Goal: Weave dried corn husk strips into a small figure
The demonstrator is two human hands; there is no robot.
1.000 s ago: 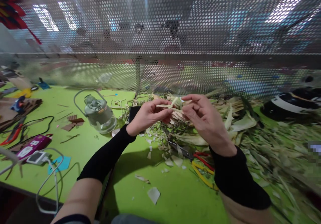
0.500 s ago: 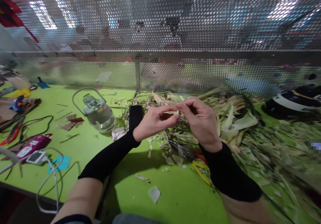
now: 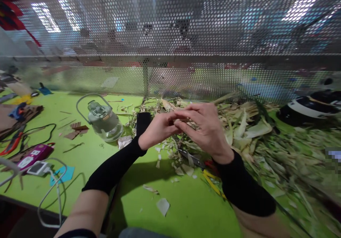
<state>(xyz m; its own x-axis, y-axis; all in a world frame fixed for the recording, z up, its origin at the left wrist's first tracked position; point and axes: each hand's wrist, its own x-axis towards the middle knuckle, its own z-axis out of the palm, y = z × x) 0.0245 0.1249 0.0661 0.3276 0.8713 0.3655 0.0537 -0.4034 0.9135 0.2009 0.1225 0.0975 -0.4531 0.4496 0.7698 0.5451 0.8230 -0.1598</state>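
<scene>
My left hand (image 3: 159, 128) is closed in a pinch over the table. Its fingertips meet those of my right hand (image 3: 205, 129), whose fingers are bent over them, thumb below. Whatever the two hands pinch is small and hidden by the fingers. Under and behind them lies a heap of dried corn husks (image 3: 259, 128), pale leaves mixed with shredded bits. A black phone-like slab (image 3: 143, 120) sits just behind my left wrist. Below my right hand lie a dark metal blade-like tool (image 3: 190, 157) and yellow handles (image 3: 213, 184), partly covered by the forearm.
On the green table (image 3: 165, 181) stands a clear bottle with a grey-green lid (image 3: 105, 120). To the left are a purple power strip (image 3: 36, 157), a white charger (image 3: 39, 167) and red-handled pliers (image 3: 13, 142). A perforated metal screen (image 3: 170, 78) closes the back; a black-and-white object (image 3: 309, 106) stands right.
My right hand has shifted left and its fingers now fold over my left fingertips, covering the small pale bit that showed between them. My left hand has moved slightly left.
</scene>
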